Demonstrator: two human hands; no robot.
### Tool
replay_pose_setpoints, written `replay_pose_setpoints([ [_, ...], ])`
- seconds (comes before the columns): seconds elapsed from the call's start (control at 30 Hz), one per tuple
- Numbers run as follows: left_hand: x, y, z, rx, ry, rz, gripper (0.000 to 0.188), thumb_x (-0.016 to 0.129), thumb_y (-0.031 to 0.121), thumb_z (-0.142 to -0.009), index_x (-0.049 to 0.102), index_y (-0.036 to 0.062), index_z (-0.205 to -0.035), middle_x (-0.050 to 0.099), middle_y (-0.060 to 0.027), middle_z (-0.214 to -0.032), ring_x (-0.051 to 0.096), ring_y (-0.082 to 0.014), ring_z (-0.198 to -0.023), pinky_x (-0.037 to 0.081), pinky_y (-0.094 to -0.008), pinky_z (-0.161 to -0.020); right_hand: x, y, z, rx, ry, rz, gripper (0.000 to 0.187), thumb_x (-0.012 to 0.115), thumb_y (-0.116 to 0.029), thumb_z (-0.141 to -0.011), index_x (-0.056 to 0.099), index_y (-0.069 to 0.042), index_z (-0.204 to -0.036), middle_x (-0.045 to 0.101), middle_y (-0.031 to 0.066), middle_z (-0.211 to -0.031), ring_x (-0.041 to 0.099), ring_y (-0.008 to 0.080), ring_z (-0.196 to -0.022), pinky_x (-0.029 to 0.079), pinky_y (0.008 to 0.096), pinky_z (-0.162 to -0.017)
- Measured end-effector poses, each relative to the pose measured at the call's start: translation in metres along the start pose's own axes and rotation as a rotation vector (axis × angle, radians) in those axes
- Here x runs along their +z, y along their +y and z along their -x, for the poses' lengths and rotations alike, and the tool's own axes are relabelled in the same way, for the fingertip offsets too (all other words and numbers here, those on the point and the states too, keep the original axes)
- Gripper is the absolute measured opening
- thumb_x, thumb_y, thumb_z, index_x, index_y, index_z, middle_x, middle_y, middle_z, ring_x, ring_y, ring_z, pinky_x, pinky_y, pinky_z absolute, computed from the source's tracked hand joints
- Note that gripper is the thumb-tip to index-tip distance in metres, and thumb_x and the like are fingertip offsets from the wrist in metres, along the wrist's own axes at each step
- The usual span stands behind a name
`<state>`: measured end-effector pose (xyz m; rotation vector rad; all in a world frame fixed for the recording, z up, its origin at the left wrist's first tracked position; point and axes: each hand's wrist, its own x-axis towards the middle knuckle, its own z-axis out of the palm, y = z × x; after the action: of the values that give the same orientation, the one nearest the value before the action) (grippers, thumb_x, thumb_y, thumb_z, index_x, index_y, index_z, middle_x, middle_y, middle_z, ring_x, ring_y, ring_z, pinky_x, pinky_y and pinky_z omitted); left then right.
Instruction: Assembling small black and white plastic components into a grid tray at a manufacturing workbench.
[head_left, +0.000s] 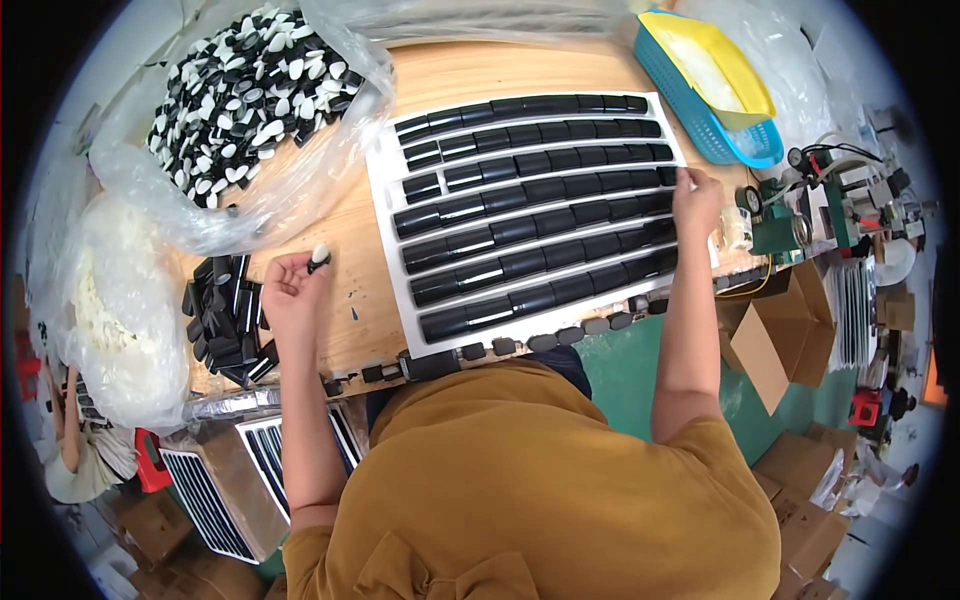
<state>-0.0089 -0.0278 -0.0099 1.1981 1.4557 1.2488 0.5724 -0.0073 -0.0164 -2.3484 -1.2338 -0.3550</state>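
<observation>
In front of me lies a white board (412, 318) carrying several rows of glossy black rectangular pieces (520, 250). My left hand (292, 295) is left of the board, its fingertips pinched on a small black-and-white oval piece (319, 256). A loose pile of black pieces (225, 315) lies just beside that hand. My right hand (697, 207) is at the board's right edge, fingers closed together at the end of one black row. Whether a piece is between those fingertips is hidden.
A clear plastic bag (330, 190) holds many black and white oval pieces at the far left. A blue basket (690, 115) with a yellow tray (745, 75) stands far right, near green equipment (775, 235). Dark pads (543, 342) line the table's front edge; an open carton (790, 330) is right.
</observation>
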Motion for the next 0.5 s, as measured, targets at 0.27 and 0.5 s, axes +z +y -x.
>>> replay_pose_setpoints([
  [0.27,0.003,-0.034,0.029,0.077,0.027,-0.286,0.026,0.075,-0.002,-0.081,0.072,0.0035,-0.106,0.068,-0.0092,-0.107,0.064,-0.0185,-0.099,0.050,-0.0306,-0.087,0.021,0.002,0.005,-0.044,0.084,0.302,0.034,0.073,-0.044,-0.083,0.078,-0.018,-0.105,0.062,0.0175,-0.120,0.053,0.0409,-0.110,0.046,0.0509,-0.092],
  [0.5,0.008,-0.018,0.034,0.341,0.034,-0.544,0.027,0.076,-0.001,-0.078,0.070,0.0055,-0.103,0.065,-0.0161,-0.115,0.058,-0.0295,-0.117,0.045,-0.0365,-0.099,0.015,-0.012,-0.003,0.222,-0.029,0.239,0.046,0.081,-0.048,-0.077,0.071,-0.016,-0.108,0.067,0.0118,-0.118,0.058,0.0385,-0.110,0.046,0.0508,-0.094],
])
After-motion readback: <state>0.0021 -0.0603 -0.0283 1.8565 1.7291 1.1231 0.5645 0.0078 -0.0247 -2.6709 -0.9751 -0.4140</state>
